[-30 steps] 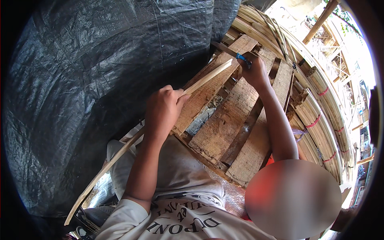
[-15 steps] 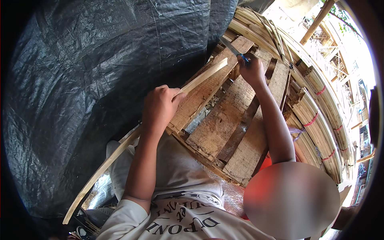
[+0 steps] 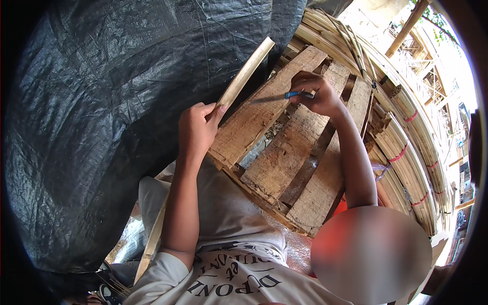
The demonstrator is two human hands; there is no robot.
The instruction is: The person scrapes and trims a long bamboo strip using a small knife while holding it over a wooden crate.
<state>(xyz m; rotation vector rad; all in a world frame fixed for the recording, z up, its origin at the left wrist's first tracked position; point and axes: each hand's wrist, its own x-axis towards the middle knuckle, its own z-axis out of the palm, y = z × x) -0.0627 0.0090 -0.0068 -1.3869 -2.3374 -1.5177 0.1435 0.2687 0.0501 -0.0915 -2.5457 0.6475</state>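
Note:
A long pale strip of split bamboo or wood (image 3: 247, 70) is gripped by my left hand (image 3: 199, 127), its upper end rising past the pallet's left edge in front of the dark tarp. The lower length runs behind my left forearm and down by my leg. My right hand (image 3: 319, 95) is closed around the blue handle of a knife (image 3: 273, 98), its blade pointing left toward the strip. Knife and strip are apart. Beneath both hands lies a rough wooden pallet (image 3: 284, 158) with gaps between its boards.
A black plastic tarp (image 3: 101, 112) hangs along the left. Bundles of pale strips (image 3: 401, 147), some tied with red bands, curve along the right. A wooden post (image 3: 406, 29) leans at the upper right. Small shavings lie in the pallet's gaps.
The strip has swung more upright, its upper end moving up and left. My right hand has come down slightly, turning the knife from pointing up-left to nearly level.

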